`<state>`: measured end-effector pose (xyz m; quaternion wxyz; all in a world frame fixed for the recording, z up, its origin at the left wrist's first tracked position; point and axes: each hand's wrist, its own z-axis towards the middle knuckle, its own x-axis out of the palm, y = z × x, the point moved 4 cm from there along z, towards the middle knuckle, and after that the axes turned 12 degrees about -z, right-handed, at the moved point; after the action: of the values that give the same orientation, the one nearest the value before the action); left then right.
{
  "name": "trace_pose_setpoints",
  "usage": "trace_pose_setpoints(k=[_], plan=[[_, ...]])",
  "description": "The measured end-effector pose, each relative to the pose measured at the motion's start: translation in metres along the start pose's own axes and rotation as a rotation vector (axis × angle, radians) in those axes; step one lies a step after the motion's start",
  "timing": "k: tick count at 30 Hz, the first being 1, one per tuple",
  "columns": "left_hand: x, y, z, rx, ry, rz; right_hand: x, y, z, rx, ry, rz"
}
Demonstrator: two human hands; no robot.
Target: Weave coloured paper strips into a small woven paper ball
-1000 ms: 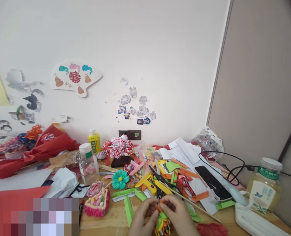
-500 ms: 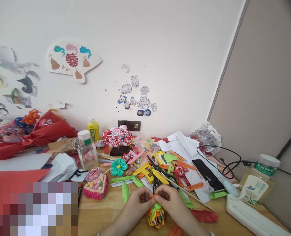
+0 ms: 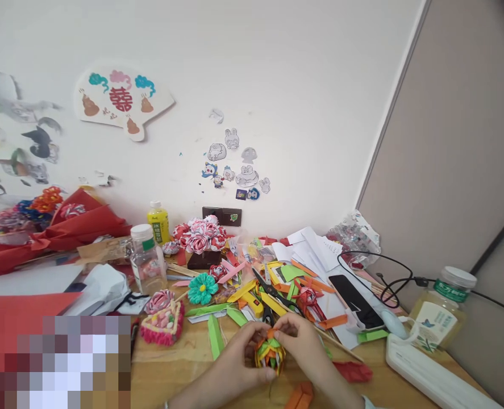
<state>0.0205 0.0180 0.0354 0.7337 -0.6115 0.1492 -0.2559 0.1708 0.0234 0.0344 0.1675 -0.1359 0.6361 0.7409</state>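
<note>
"Left hand [image 3: 244, 358] has come off the tip [image 3: 272, 333] to cup the ball [image 3: 269, 358] from nine round to six o'clock."

"And the right hand [image 3: 300, 342]?"

"Pinching by the tip at one o'clock; the ball (roundish, tip toward twelve) lies between, touching both."

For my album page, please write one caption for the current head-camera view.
Left hand and right hand hold a colourful paper ball at a cluttered wooden table.
</note>
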Motion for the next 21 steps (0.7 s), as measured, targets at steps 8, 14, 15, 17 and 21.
trace_pose_setpoints(k=[8,14,15,17,21], plan=[[-0.002,-0.001,-0.006,0.048,-0.194,0.33,0.014,0.002,-0.006,0.092,0.05,0.332],[0.007,-0.017,-0.006,0.158,-0.121,0.436,0.016,0.0,-0.005,0.079,0.096,0.199],[0.008,-0.017,-0.006,0.17,-0.115,0.446,0.016,-0.001,-0.004,0.068,0.081,0.166],[0.009,-0.016,-0.007,0.18,-0.114,0.458,0.015,-0.002,-0.003,0.037,0.031,0.076],[0.007,-0.009,-0.007,0.18,-0.15,0.468,0.014,0.002,-0.004,-0.026,-0.031,-0.073]])
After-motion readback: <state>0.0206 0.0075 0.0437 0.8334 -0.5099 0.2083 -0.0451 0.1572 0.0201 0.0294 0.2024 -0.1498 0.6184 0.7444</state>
